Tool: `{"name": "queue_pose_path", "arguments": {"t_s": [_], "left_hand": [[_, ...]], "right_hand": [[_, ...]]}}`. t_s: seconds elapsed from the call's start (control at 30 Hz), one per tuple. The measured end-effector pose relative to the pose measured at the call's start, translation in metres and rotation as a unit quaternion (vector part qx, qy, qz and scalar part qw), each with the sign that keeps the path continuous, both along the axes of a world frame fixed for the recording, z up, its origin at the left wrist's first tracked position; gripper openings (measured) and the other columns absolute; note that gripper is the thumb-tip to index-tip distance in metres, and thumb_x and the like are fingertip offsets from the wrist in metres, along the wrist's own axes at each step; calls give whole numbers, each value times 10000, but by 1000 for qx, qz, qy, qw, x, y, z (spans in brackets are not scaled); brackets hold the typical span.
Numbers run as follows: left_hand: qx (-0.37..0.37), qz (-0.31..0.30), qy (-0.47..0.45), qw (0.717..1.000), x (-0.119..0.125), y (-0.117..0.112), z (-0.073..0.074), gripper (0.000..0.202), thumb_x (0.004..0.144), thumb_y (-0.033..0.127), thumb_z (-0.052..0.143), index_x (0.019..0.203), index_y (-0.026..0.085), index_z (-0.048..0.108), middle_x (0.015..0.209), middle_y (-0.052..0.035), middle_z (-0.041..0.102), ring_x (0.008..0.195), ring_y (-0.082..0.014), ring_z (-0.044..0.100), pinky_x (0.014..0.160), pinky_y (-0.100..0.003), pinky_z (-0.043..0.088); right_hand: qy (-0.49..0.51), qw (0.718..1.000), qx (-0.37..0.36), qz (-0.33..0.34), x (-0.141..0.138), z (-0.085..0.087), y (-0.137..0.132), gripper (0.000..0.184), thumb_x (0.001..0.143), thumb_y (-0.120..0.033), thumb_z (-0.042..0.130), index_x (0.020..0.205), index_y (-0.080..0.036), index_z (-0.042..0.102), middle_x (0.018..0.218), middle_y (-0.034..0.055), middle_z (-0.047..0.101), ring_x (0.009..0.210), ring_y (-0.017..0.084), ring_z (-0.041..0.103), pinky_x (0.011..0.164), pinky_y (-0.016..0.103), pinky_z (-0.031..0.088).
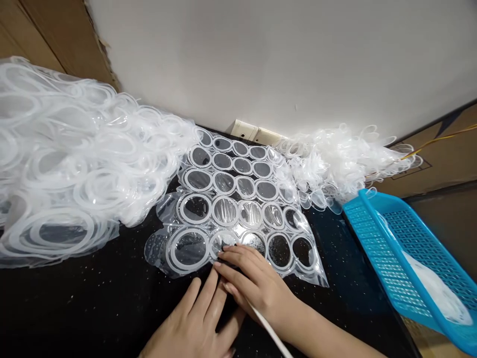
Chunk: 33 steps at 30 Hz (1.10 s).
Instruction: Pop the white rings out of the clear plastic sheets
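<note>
A clear plastic sheet (246,186) printed with rows of white-edged ovals lies flat on the black speckled tabletop (93,303). Over its near edge, my right hand (257,278) has its fingers close together, fingertips on an oval in the front row. A thin white stick (270,330) runs out from under that hand; its far end is hidden, and the grip around it is partly covered. My left hand (204,313) lies just in front of the sheet, fingers spread, index and middle fingertips close to the right hand's.
At left rises a large heap of similar oval-printed sheets (93,144). Loose clear oval pieces (331,159) are piled at the back right, by a wall socket (244,130). A blue plastic basket (383,248) with whitish clear pieces stands at right. A white wall (279,59) closes the back.
</note>
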<state>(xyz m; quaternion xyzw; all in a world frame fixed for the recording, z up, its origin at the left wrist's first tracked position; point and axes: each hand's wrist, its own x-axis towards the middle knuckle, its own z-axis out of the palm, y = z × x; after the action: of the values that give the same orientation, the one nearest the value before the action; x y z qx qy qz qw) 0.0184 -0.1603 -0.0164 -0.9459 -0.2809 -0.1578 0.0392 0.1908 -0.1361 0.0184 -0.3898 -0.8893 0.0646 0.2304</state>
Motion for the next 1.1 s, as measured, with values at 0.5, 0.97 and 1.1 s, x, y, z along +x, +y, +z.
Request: {"name": "queue_pose_path", "arguments": {"t_s": [0.5, 0.97, 1.1], "left_hand": [[8, -5, 0, 1000, -2, 5, 1, 468, 829, 546, 369, 1250, 345, 417, 1059, -29, 633, 1059, -209, 485, 901, -328, 213], [29, 28, 48, 998, -5, 2, 12, 456, 854, 489, 341, 1109, 204, 589, 1166, -51, 588, 1139, -221, 416, 894, -327, 285], [28, 24, 49, 998, -5, 1, 11, 472, 826, 518, 385, 1123, 209, 581, 1165, -64, 586, 1136, -241, 426, 886, -340, 293]], "right_hand": [[84, 993, -80, 1, 3, 1, 6, 261, 880, -168, 436, 1065, -54, 582, 989, 127, 641, 975, 178, 570, 866, 309, 485], [207, 921, -328, -20, 22, 10, 8, 280, 912, -201, 381, 1040, -176, 628, 876, 50, 593, 885, 134, 533, 811, 286, 443], [204, 922, -328, -19, 22, 10, 8, 275, 910, -196, 386, 1037, -179, 629, 879, 48, 608, 895, 138, 532, 821, 292, 441]]}}
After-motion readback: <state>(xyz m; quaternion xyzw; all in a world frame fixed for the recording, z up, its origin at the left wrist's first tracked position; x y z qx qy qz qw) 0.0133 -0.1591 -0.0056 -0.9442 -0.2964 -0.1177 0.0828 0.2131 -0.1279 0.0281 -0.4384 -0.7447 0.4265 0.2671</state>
